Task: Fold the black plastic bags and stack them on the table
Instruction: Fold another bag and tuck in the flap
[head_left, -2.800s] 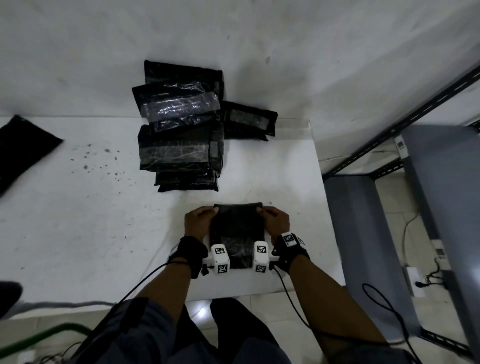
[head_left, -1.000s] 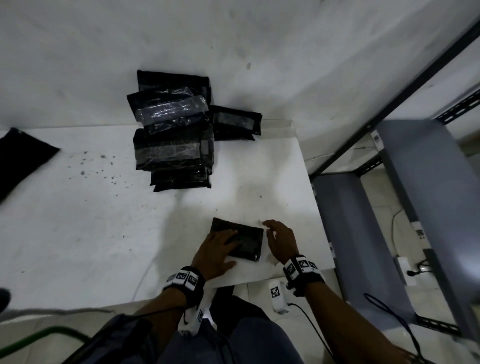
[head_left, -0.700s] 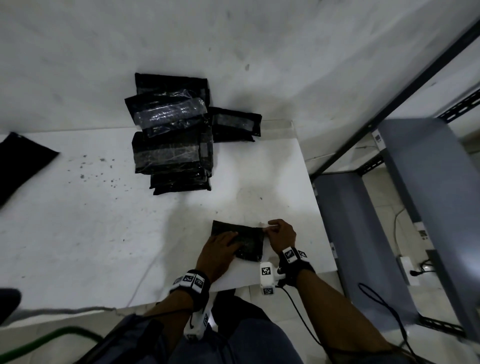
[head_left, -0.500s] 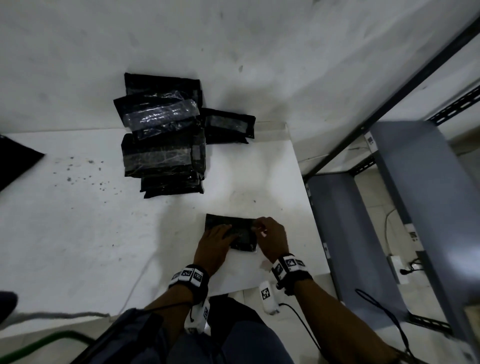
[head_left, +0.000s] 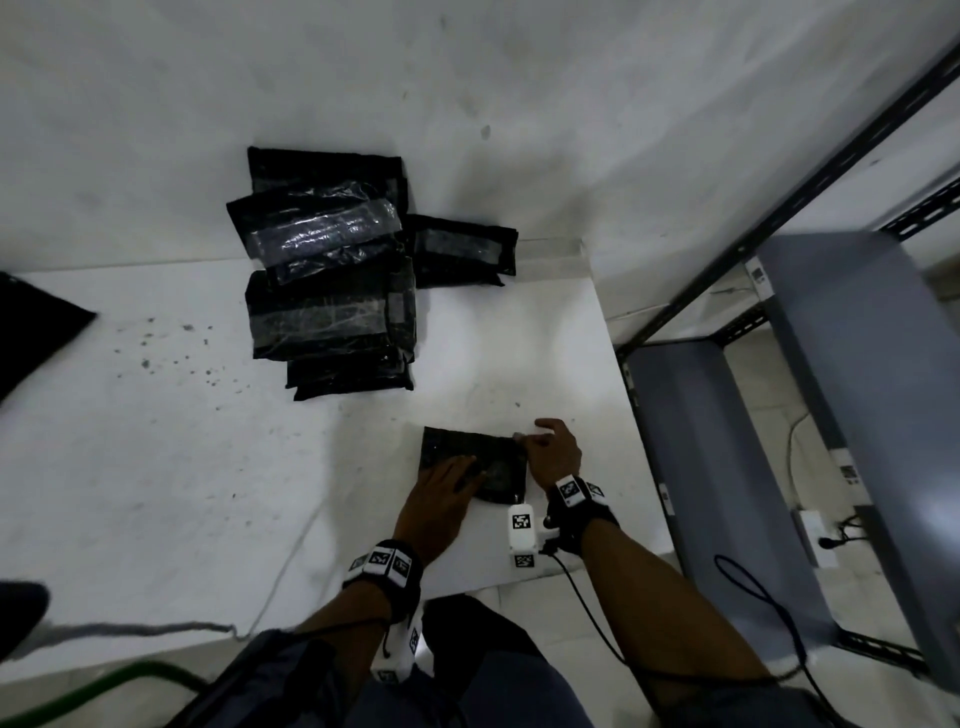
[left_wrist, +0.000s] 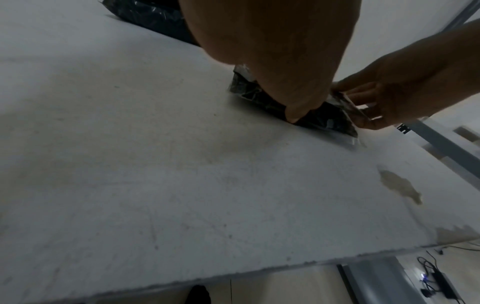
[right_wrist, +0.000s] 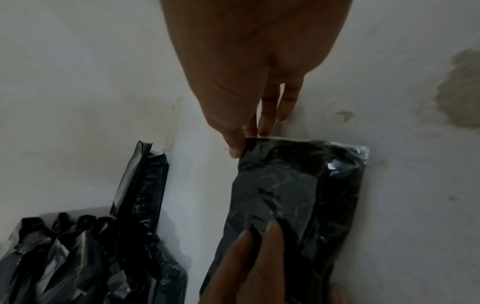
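Folded black plastic bag (head_left: 475, 462) is lying flat on the white table (head_left: 156, 467), close to its near right corner. Left hand (head_left: 441, 499) is lying on the bag's near-left part, fingers straight and together, pressing it down. Right hand (head_left: 553, 454) is pinching the bag's far right corner between thumb and fingertips; the rest of its fingers are trailing onto the table. Stack of folded black bags (head_left: 332, 291) is sitting well apart, against the wall (head_left: 519, 104). Grey metal shelving (head_left: 831, 415) is standing to the right.
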